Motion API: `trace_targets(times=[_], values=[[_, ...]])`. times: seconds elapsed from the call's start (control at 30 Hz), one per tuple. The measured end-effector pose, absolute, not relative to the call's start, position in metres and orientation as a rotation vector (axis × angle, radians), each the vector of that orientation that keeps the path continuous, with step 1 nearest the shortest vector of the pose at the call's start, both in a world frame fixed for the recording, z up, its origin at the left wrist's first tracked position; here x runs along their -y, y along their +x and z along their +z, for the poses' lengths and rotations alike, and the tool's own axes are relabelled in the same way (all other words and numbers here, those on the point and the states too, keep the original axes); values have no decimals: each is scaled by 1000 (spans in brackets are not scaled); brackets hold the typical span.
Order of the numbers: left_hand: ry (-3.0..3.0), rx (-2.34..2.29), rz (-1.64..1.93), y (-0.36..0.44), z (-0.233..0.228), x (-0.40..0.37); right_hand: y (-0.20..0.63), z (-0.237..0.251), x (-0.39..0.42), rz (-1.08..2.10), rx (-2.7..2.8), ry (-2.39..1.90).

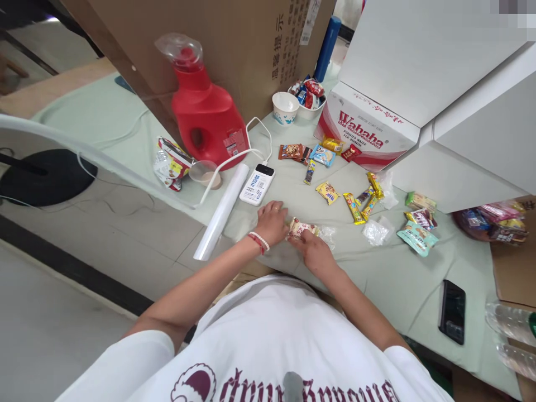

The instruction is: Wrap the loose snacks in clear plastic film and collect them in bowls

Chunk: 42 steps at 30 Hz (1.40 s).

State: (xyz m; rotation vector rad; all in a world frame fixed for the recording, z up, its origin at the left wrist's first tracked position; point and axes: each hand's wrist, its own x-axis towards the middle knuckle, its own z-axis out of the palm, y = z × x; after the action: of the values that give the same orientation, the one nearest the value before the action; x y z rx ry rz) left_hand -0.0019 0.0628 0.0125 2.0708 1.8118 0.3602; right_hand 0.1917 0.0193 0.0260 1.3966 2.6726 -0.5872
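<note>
Pale snack packet point(302, 228) pinched between left hand point(272, 222) and right hand point(312, 249), pale green tablecloth point(397, 285), red detergent jug point(205, 117) at eleven o'clock

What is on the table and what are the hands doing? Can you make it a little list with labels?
left hand: on the table by a snack pack, wears a bead bracelet
right hand: pinching the snack pack
table: pale green cover
jug: red, upright, clear cap
roll: white, lying left of the hands
power bank: white, cable plugged in
snacks: many small packets spread out
phone: black, flat, at the right
box: white and red, behind the snacks
</note>
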Motion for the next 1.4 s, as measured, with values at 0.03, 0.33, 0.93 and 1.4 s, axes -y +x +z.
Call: trace_targets(times=[0.03,0.33,0.93,1.4], values=[[2078,-1823,324,-6,10,-60,194,24,-21,-667,-2673,1423],[1576,-1562,620,-31,29,-29,201,20,-28,-979,-2703,1437],[2380,-1728,590,47,7,-21,255,4,-12,-563,-2555,2375],[2115,-1563,797,29,-10,-22,189,10,-59,-1504,-2326,2307]])
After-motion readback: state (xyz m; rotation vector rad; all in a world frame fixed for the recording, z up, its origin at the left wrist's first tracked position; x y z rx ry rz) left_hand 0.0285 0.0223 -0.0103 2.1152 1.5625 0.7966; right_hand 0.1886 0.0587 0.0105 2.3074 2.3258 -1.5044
